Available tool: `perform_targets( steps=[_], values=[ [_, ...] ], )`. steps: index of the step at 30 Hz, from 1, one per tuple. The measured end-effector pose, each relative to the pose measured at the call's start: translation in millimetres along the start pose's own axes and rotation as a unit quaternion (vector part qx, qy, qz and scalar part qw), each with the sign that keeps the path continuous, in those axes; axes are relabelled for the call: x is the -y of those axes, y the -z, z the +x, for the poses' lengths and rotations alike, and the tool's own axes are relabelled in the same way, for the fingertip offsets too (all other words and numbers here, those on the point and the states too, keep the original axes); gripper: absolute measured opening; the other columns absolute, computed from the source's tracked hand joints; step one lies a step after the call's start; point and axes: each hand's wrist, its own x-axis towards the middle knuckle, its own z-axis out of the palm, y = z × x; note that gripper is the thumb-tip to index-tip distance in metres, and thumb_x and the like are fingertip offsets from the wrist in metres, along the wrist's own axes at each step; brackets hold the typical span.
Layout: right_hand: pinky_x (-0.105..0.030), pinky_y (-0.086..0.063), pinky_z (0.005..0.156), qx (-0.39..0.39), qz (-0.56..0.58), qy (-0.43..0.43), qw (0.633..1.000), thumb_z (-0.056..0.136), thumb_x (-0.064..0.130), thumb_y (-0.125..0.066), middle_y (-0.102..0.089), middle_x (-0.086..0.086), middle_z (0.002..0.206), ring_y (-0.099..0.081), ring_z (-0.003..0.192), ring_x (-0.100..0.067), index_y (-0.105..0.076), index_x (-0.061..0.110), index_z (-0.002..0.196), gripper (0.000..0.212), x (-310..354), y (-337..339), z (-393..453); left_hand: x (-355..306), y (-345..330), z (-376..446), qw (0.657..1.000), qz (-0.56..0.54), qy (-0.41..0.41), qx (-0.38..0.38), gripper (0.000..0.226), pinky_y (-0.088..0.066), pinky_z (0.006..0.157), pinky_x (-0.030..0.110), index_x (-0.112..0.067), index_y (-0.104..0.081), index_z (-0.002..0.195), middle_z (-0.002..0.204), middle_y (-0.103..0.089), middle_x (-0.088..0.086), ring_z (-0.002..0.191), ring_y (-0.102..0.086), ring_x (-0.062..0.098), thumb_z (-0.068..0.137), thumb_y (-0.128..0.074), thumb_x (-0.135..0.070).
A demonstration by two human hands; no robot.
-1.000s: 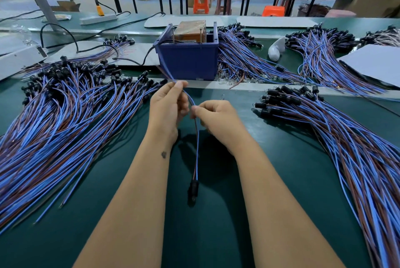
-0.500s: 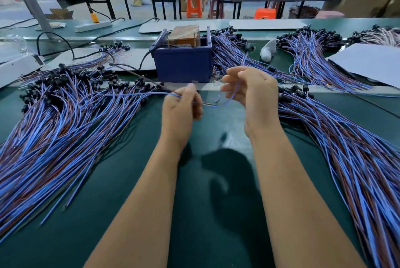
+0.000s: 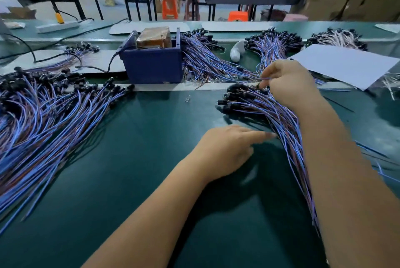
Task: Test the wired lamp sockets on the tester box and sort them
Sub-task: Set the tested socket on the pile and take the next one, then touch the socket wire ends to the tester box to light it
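Observation:
The blue tester box (image 3: 154, 66) stands at the back centre of the green table (image 3: 129, 159). A big pile of wired sockets (image 3: 43, 116) with blue and brown leads spreads over the left side. A second pile of wired sockets (image 3: 266, 112) fans out on the right. My right hand (image 3: 290, 81) reaches over the head of the right pile and pinches a lead there. My left hand (image 3: 225, 151) lies low on the table with straight fingers touching the wires of that right pile.
More socket bundles (image 3: 205, 60) lie behind the tester box and at the back right. A white sheet (image 3: 346, 66) lies at the right. A power strip (image 3: 56, 26) and black cables sit at the back left. One small bulb (image 3: 187, 99) lies in front of the box.
Both hands have swung right, away from the spot in front of the tester box. The wire held between them is gone from the left hand; the right hand now pinches at the right pile.

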Motion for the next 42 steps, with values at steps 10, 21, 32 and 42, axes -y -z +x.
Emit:
perform_targets(
  steps=[10,21,32,42],
  values=[
    [-0.041,-0.037,0.096,-0.047,-0.120,0.093,0.987,0.090,0.022,-0.052,-0.059,-0.013,0.124,-0.049,0.116,-0.035,-0.057,0.020,0.127,0.037,51,-72,-30,69,45,-22,0.919,0.023,0.279,-0.279,0.032,-0.047,0.086,0.034,-0.010,-0.074,0.103,0.109,-0.069,0.008,0.104,-0.061,0.029,0.083,-0.053,0.004],
    [-0.030,-0.041,0.081,0.154,0.053,0.088,0.983,0.092,0.020,-0.049,-0.053,0.002,0.118,-0.053,0.102,-0.018,-0.063,0.022,0.115,0.027,68,-180,-42,128,77,-78,0.788,0.117,0.573,-0.190,0.049,-0.042,0.088,0.046,-0.013,-0.049,0.140,0.140,-0.044,0.015,0.119,-0.045,0.041,0.091,-0.051,-0.013],
    [-0.031,-0.045,0.083,0.143,0.151,0.109,0.972,0.093,0.018,-0.048,-0.059,0.003,0.103,-0.053,0.092,-0.015,-0.066,0.022,0.102,0.020,62,-173,-48,135,72,-69,0.785,0.148,0.577,-0.170,0.026,-0.044,0.087,0.045,-0.021,-0.064,0.120,0.122,-0.058,0.013,0.099,-0.058,0.037,0.099,-0.049,-0.026],
    [-0.028,-0.051,0.063,0.135,0.390,-0.004,0.911,0.098,0.010,-0.039,-0.063,-0.002,0.078,-0.057,0.064,-0.015,-0.059,0.022,0.091,0.025,68,-165,-49,118,66,-55,0.801,-0.091,0.403,-0.432,0.015,-0.041,0.058,0.014,-0.024,-0.070,0.086,0.073,-0.064,-0.014,0.065,-0.054,0.001,0.088,-0.056,-0.018]
  ],
)
